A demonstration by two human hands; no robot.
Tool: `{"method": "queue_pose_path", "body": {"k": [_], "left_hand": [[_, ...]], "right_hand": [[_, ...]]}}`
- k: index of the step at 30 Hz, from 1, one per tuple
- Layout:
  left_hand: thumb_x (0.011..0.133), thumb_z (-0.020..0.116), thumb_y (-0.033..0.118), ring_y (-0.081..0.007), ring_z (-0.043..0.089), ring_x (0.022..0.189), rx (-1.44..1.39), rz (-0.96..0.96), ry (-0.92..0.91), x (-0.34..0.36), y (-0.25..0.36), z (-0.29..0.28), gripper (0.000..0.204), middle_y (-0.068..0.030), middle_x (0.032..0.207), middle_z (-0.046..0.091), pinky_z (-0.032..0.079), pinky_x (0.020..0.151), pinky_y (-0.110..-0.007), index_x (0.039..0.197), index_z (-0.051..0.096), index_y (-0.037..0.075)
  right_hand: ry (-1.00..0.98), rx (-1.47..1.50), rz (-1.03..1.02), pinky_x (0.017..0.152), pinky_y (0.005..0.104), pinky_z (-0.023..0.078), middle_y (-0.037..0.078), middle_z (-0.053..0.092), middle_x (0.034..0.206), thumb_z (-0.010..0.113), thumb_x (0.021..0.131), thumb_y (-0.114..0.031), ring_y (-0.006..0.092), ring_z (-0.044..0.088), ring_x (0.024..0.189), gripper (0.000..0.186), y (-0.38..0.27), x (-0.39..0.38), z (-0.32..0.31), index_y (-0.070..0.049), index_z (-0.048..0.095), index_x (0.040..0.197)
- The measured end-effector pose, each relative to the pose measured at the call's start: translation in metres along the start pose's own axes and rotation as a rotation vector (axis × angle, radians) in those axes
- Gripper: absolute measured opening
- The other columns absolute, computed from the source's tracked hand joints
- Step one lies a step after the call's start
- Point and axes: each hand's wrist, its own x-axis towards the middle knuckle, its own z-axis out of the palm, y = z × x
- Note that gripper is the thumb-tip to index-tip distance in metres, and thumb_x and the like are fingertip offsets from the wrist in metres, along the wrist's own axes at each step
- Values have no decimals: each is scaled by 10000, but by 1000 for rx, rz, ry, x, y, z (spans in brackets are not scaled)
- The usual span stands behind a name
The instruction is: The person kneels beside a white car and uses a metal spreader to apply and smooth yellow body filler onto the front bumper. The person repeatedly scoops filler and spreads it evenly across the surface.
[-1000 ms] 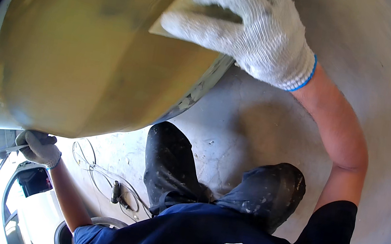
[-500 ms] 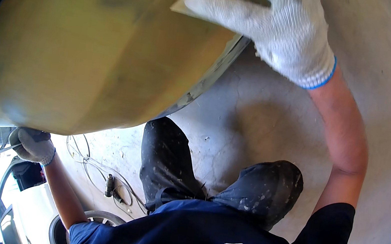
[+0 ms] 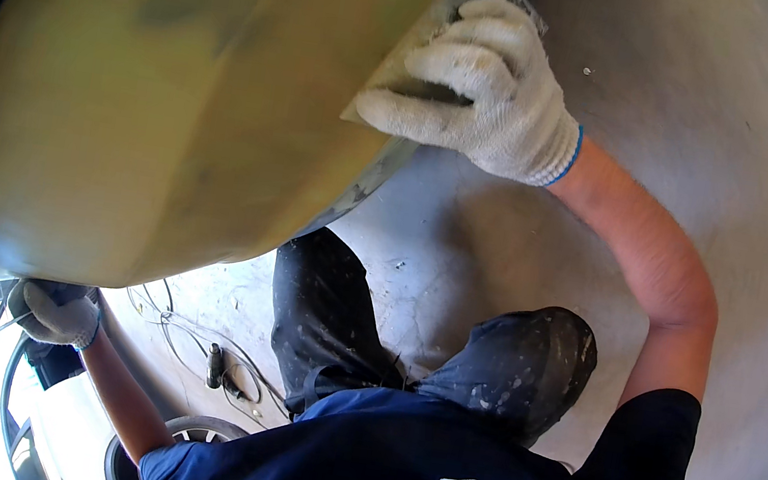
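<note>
A large, curved yellow-brown panel [image 3: 126, 102], with dark smudges and a darker band, fills the upper left. My right hand [image 3: 495, 98], in a white knit glove with a blue cuff, is at the panel's right edge. A thin tan sheet [image 3: 382, 86] with a pointed corner lies against the panel, pinched between its thumb and curled fingers. Below the panel's lower left edge, my left hand [image 3: 60, 316], also gloved, is closed around a thin pale stick [image 3: 12, 324]. The stick's other end and the left fingertips are hard to make out.
A dark cable [image 3: 170, 307] runs over the grey concrete floor [image 3: 605, 223] beside a small dark cylindrical tool [image 3: 215, 366]. A wheel [image 3: 202, 428] and part of a white vehicle [image 3: 70, 412] show at lower left. My bent knees [image 3: 514, 369] are beneath the panel.
My right hand has come down and nearer along the panel's right edge with the tan sheet, its fingers more curled. The panel and left hand appear slightly lower.
</note>
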Motion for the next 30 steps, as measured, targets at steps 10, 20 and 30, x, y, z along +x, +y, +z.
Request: {"method": "queue_pose_path", "body": {"k": [10,20,30], "left_hand": [[1026,583,196,-62,463,383,-178,-166,-13,2,38,17,233,-42,634,625,360,347,-198,831,600,71],[1032,592,270,-103,481,368,-232,-246,-56,-5,35,12,283,-76,616,612,357,345,-229,870,574,38],[1017,579,211,-94,458,365,-190,-112,-10,3,35,19,233,-67,593,590,356,335,-227,862,575,37]], "right_hand": [[-211,89,8,932,361,509,-71,516,1054,751,798,-215,173,502,1048,366,-24,-42,-23,-404,755,1111],[15,-61,-6,857,361,535,-54,592,1034,764,793,-217,198,575,968,423,38,48,-49,-398,778,1175],[12,-17,-10,868,355,532,-67,577,1035,768,770,-228,198,568,973,428,25,42,-23,-416,783,1154]]}}
